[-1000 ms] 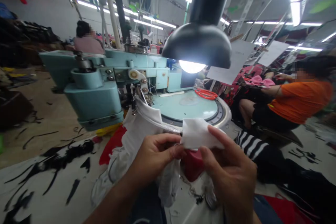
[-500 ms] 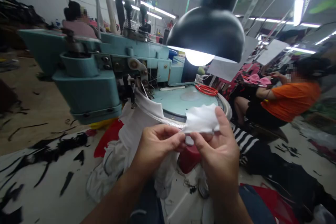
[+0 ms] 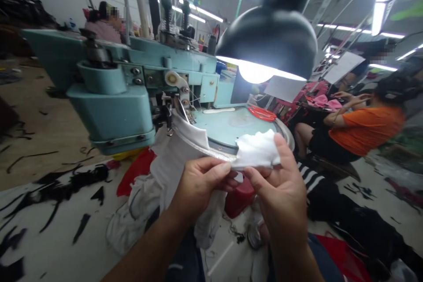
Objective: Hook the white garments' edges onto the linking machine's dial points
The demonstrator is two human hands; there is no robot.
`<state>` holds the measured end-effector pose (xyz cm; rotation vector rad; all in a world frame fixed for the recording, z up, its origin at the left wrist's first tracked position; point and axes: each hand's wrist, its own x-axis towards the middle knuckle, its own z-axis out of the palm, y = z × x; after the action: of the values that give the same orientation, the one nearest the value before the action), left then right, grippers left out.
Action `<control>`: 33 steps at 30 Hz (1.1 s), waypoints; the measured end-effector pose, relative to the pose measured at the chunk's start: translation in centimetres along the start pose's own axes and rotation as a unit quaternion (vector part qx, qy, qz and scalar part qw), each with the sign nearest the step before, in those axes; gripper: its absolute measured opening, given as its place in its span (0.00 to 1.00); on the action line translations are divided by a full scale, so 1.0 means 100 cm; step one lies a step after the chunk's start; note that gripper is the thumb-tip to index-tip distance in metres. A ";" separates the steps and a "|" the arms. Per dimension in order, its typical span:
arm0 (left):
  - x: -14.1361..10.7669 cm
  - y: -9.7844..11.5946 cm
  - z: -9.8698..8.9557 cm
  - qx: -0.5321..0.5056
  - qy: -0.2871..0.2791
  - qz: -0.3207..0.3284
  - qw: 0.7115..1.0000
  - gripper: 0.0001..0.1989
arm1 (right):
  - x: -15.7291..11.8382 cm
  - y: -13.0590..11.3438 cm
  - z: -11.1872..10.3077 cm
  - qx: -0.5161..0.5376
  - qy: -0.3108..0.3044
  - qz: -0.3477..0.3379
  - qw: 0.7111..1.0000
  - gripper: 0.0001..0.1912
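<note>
A small piece of white fabric (image 3: 257,150) is stretched between my two hands above the front rim of a round teal machine dial (image 3: 224,125). My left hand (image 3: 201,185) pinches its left edge between thumb and fingers. The right edge is gripped by my right hand (image 3: 282,185), thumb below and fingers behind the cloth. Beside my left hand, a larger white garment (image 3: 168,158) hangs from the dial's toothed metal ring (image 3: 214,153). Its upper edge runs along the ring toward the machine head (image 3: 110,110) at left.
A black lamp (image 3: 269,44) with a lit bulb hangs over the dial. Red cord (image 3: 261,113) lies coiled on the dial. A person in an orange top (image 3: 373,128) sits at right, another person (image 3: 102,26) at far left. Black scraps (image 3: 81,227) litter the floor.
My view has shifted slightly. Both hands still hold the white fabric, its lower edge now straighter between them. The person in orange has raised their hands.
</note>
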<state>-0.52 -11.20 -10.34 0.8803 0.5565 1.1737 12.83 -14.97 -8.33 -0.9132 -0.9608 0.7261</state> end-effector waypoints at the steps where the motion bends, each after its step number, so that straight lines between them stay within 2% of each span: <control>1: 0.000 -0.001 0.000 0.000 0.002 0.003 1.000 0.09 | 0.000 0.000 0.000 0.006 0.003 0.007 1.000 0.50; 8: -0.002 -0.006 0.001 0.039 0.022 0.041 0.998 0.10 | 0.000 -0.002 0.006 0.020 0.049 0.019 0.998 0.52; 12: -0.003 -0.011 0.003 0.028 0.052 0.060 0.996 0.11 | -0.003 -0.003 0.012 0.017 0.048 0.020 0.999 0.57; 20: -0.003 -0.007 0.013 -0.067 0.037 0.024 0.997 0.14 | -0.008 -0.007 0.011 -0.005 0.030 0.017 0.999 0.54; 28: -0.002 -0.004 0.009 -0.056 0.027 0.023 0.998 0.12 | -0.009 -0.011 0.009 -0.026 0.050 0.006 0.998 0.54; 33: -0.001 -0.008 0.010 -0.026 0.041 0.036 0.998 0.13 | -0.003 -0.007 0.007 -0.046 0.058 -0.008 0.997 0.51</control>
<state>0.61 -11.71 -10.47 0.8168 0.5632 1.2892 12.19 -15.37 -7.62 -1.0162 -0.9035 0.6134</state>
